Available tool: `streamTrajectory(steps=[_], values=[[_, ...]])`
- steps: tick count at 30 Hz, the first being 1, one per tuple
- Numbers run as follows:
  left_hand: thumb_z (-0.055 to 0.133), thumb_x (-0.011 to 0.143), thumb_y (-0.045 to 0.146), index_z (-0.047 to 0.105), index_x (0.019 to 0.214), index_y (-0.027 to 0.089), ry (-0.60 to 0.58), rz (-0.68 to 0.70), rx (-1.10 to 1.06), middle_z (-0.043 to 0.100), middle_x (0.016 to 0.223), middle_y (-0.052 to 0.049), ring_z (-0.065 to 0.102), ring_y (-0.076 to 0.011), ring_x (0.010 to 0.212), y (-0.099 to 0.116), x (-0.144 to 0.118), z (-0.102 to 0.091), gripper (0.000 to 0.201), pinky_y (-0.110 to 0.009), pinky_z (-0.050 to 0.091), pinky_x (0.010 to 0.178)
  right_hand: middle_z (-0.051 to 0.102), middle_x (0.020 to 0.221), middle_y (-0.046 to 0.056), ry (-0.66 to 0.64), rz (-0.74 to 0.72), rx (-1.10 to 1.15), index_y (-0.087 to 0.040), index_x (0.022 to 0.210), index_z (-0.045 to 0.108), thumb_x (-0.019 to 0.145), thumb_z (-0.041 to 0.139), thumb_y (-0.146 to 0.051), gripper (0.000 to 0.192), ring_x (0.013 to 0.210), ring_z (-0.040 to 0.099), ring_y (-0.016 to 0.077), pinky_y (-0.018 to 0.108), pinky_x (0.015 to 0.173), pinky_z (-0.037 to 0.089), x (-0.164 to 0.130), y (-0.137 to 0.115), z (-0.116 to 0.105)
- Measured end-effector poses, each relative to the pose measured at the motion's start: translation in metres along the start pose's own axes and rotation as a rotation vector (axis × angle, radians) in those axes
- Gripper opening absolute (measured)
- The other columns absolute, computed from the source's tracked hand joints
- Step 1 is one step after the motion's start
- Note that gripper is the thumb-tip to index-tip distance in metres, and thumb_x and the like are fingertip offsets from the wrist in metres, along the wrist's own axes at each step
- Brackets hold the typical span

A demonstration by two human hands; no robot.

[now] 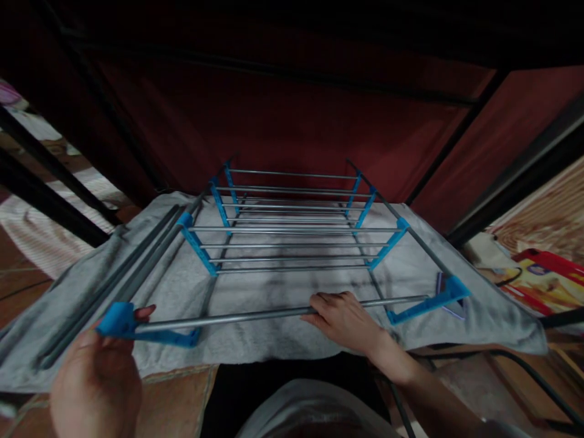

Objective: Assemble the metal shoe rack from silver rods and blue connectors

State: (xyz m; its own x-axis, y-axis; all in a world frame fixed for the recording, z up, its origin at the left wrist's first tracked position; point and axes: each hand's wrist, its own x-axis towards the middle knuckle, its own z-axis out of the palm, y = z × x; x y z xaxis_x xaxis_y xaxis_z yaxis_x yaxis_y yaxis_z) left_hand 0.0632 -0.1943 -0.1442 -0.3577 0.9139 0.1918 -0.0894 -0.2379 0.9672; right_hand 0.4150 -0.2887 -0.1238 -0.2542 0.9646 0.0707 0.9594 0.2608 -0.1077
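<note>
A rack of grey metal tubes and blue plastic brackets stands on a grey cloth in front of me. My left hand (98,377) pinches the near left blue bracket (117,316), thumb and fingers on either side of it. My right hand (342,319) is closed around a metal tube (260,316) right of its middle. This tube's left end meets the bracket in my left hand. Its right end lies at the near right blue bracket (433,299); whether it is seated there I cannot tell. Farther back, several thin crossbars (292,246) span the other bracket pairs.
Loose grey tubes (109,292) lie along the left side of the grey cloth (274,348). A dark red panel (292,115) rises behind the rack. A small purple-edged item (455,309) lies by the right bracket, and a red and yellow package (542,280) is at the right.
</note>
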Motion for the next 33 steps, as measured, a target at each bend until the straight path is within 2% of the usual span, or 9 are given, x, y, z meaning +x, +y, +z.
streamTrajectory(steps=[2, 3, 8, 11, 14, 17, 22, 25, 33], values=[[0.062, 0.089, 0.045, 0.075, 0.091, 0.033, 0.085, -0.017, -0.16, 0.074, 0.095, 0.009, 0.067, -0.0215, 0.1, 0.011, 0.0, 0.009, 0.017, -0.046, 0.038, 0.122, 0.074, 0.091, 0.002, 0.063, -0.025, 0.0, -0.023, 0.099, 0.062, 0.109, 0.049, -0.045, 0.028, 0.084, 0.073, 0.0198, 0.03, 0.065, 0.037, 0.002, 0.0, 0.003], [0.063, 0.089, 0.046, 0.075, 0.093, 0.03, 0.089, -0.04, -0.194, 0.074, 0.092, 0.006, 0.067, -0.0215, 0.095, 0.014, 0.001, 0.012, 0.021, -0.046, 0.041, 0.119, 0.074, 0.088, 0.001, 0.095, -0.034, -0.006, -0.023, 0.098, 0.061, 0.11, 0.047, -0.044, 0.028, 0.08, 0.072, 0.0196, 0.03, 0.064, 0.036, 0.003, 0.001, 0.005], [0.062, 0.088, 0.064, 0.07, 0.103, 0.02, 0.026, -0.054, -0.142, 0.07, 0.074, -0.001, 0.067, -0.0225, 0.081, 0.01, 0.008, 0.012, 0.048, -0.039, 0.053, 0.087, 0.07, 0.075, 0.0, 0.205, -0.079, -0.04, -0.024, 0.093, 0.057, 0.113, 0.035, -0.045, 0.037, 0.064, 0.069, 0.0187, 0.031, 0.057, 0.031, 0.011, 0.011, 0.033], [0.06, 0.089, 0.065, 0.07, 0.093, 0.016, 0.01, -0.053, -0.138, 0.07, 0.076, -0.005, 0.067, -0.0212, 0.08, 0.004, 0.008, 0.009, 0.05, -0.034, 0.052, 0.08, 0.068, 0.072, -0.001, 0.228, -0.098, -0.04, -0.024, 0.09, 0.056, 0.113, 0.033, -0.047, 0.039, 0.061, 0.068, 0.0183, 0.031, 0.056, 0.032, 0.011, 0.013, 0.047], [0.062, 0.087, 0.067, 0.069, 0.088, 0.016, 0.065, -0.049, -0.146, 0.071, 0.081, -0.006, 0.065, -0.0196, 0.076, 0.0, 0.007, 0.009, 0.052, -0.033, 0.052, 0.074, 0.069, 0.073, -0.002, 0.257, -0.1, -0.025, -0.024, 0.09, 0.056, 0.113, 0.031, -0.048, 0.041, 0.06, 0.068, 0.0177, 0.031, 0.056, 0.034, 0.007, 0.011, 0.05], [0.055, 0.088, 0.075, 0.07, 0.093, 0.016, 0.11, -0.068, -0.183, 0.072, 0.086, -0.007, 0.066, -0.0209, 0.078, -0.005, 0.008, 0.011, 0.061, -0.034, 0.052, 0.074, 0.07, 0.075, -0.001, 0.262, -0.105, -0.004, -0.024, 0.091, 0.057, 0.113, 0.028, -0.05, 0.044, 0.062, 0.07, 0.0174, 0.03, 0.057, 0.036, 0.005, 0.005, 0.053], [0.043, 0.091, 0.079, 0.073, 0.094, 0.013, 0.015, -0.094, -0.125, 0.072, 0.081, -0.01, 0.068, -0.0237, 0.083, -0.011, 0.005, 0.01, 0.073, -0.034, 0.051, 0.078, 0.074, 0.08, 0.002, 0.191, -0.12, -0.002, -0.023, 0.099, 0.061, 0.114, 0.024, -0.046, 0.046, 0.066, 0.072, 0.0183, 0.029, 0.058, 0.04, 0.004, 0.0, 0.068], [0.041, 0.092, 0.08, 0.074, 0.093, 0.013, -0.035, -0.088, -0.107, 0.07, 0.075, -0.009, 0.067, -0.0237, 0.081, -0.012, 0.003, 0.009, 0.075, -0.034, 0.051, 0.078, 0.074, 0.08, 0.003, 0.168, -0.121, -0.02, -0.023, 0.095, 0.062, 0.113, 0.028, -0.045, 0.045, 0.065, 0.072, 0.0176, 0.028, 0.057, 0.04, 0.003, 0.0, 0.075], [0.043, 0.092, 0.078, 0.073, 0.087, 0.017, 0.012, -0.047, -0.155, 0.07, 0.075, -0.008, 0.066, -0.0219, 0.076, -0.015, 0.005, 0.01, 0.068, -0.034, 0.053, 0.075, 0.071, 0.076, 0.001, 0.255, -0.137, 0.019, -0.022, 0.092, 0.06, 0.113, 0.029, -0.046, 0.045, 0.063, 0.071, 0.0158, 0.028, 0.056, 0.041, 0.003, 0.001, 0.069]])
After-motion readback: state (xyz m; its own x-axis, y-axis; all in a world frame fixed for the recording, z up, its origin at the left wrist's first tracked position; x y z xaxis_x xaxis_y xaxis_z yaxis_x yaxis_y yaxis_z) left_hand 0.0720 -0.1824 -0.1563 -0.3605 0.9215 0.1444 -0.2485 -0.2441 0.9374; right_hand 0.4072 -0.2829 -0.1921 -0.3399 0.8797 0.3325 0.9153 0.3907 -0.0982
